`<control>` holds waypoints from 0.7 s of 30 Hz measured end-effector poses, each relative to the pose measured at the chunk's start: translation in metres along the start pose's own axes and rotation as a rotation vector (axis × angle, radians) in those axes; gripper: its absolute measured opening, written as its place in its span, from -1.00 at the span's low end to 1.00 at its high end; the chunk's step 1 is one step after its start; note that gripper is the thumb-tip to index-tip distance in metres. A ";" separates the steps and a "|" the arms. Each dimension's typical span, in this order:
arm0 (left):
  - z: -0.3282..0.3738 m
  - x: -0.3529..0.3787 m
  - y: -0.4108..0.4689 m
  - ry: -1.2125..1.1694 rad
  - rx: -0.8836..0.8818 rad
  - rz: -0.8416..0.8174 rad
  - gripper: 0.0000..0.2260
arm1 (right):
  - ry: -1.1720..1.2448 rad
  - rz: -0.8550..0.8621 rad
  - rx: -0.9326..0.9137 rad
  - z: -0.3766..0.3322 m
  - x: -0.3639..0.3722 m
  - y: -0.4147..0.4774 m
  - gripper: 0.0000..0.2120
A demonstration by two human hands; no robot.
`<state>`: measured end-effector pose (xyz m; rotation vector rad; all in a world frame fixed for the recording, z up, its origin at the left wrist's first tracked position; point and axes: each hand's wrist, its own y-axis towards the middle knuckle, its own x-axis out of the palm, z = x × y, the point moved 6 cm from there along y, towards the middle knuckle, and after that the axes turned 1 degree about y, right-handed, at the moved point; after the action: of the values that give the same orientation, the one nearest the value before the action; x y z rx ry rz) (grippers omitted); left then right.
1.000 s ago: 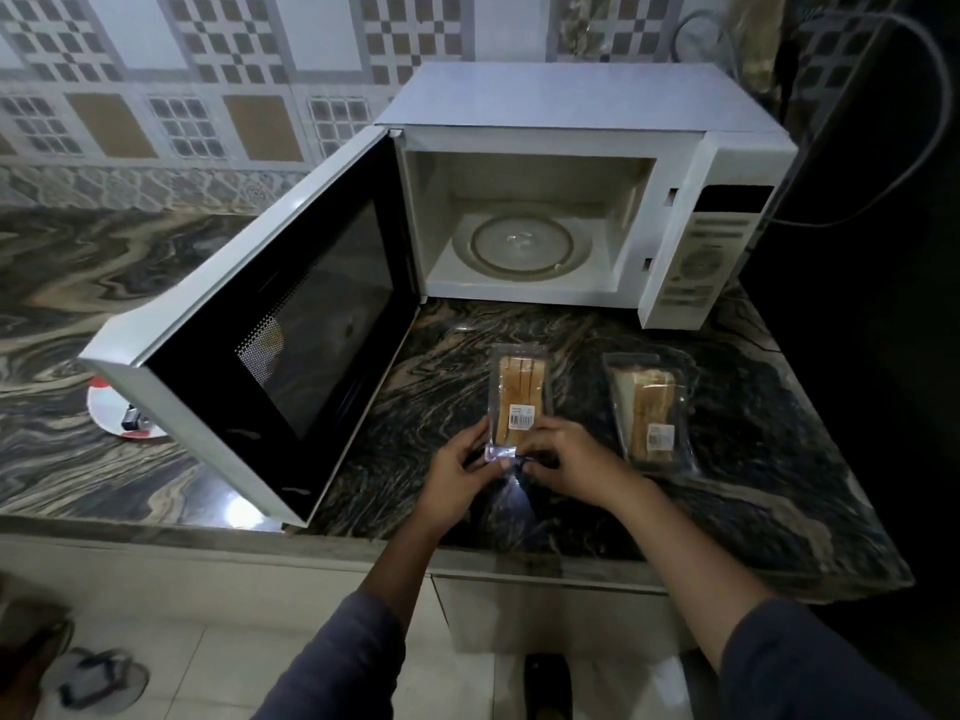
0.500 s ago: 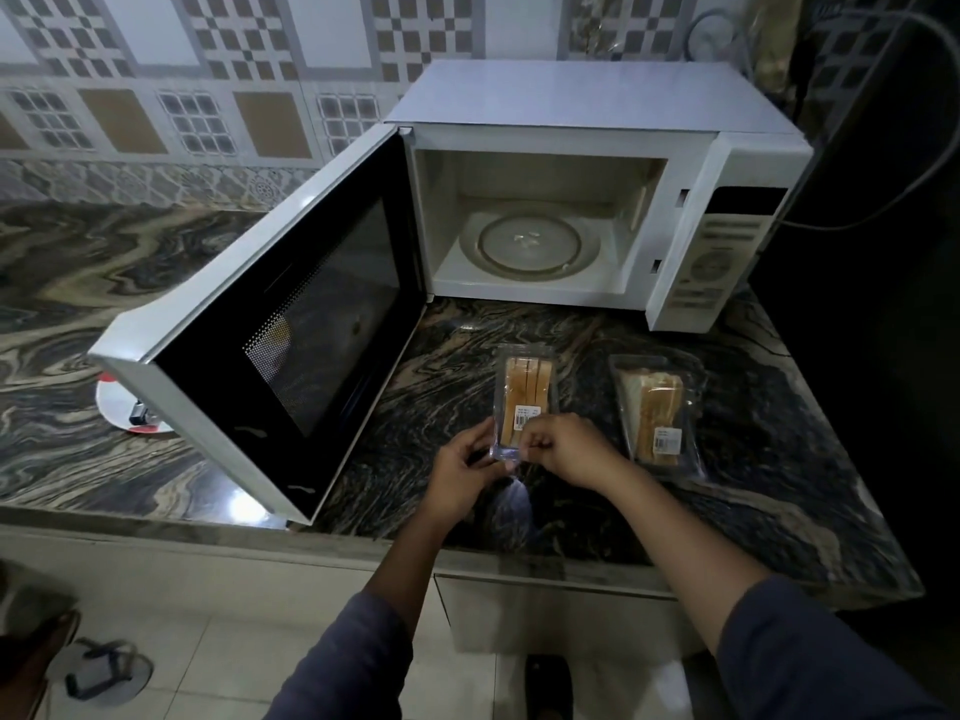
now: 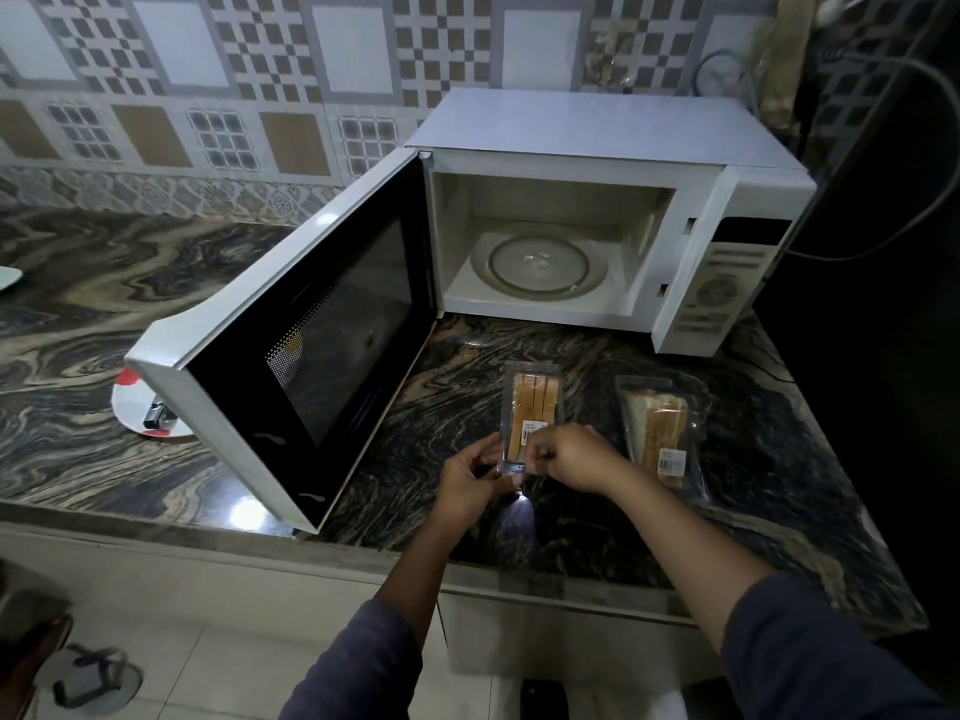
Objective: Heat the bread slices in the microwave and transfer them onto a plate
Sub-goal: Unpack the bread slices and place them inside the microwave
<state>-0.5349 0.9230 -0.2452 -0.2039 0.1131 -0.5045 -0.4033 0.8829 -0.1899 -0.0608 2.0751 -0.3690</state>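
Note:
A clear plastic packet of bread slices lies on the dark marble counter in front of the microwave. My left hand and my right hand both pinch its near end. A second bread packet lies just to the right, untouched. The white microwave stands behind with its door swung wide to the left. Its glass turntable is bare. A white plate with red marks sits on the counter, partly hidden behind the door.
The marble counter stretches to the left. Another white dish edge shows at the far left. A cable hangs along the dark wall on the right. Sandals lie on the tiled floor.
Both hands have stayed on the near end of the packet with small finger shifts. The camera view has tilted slightly.

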 end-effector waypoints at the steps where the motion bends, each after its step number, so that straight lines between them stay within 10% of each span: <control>1: 0.000 0.000 0.000 0.002 -0.002 0.000 -0.44 | -0.005 -0.006 0.002 0.000 0.000 0.000 -0.92; 15: -0.006 -0.002 0.006 -0.034 -0.032 0.030 -0.45 | 0.358 -0.011 -0.071 -0.027 -0.070 -0.001 -0.92; 21: -0.006 -0.002 0.005 -0.021 -0.041 0.014 -0.45 | 0.224 0.653 -0.088 -0.037 -0.140 -0.004 -0.92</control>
<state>-0.5349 0.9270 -0.2518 -0.2483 0.1045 -0.4866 -0.3640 0.9149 -0.0538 0.6169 2.1910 0.1229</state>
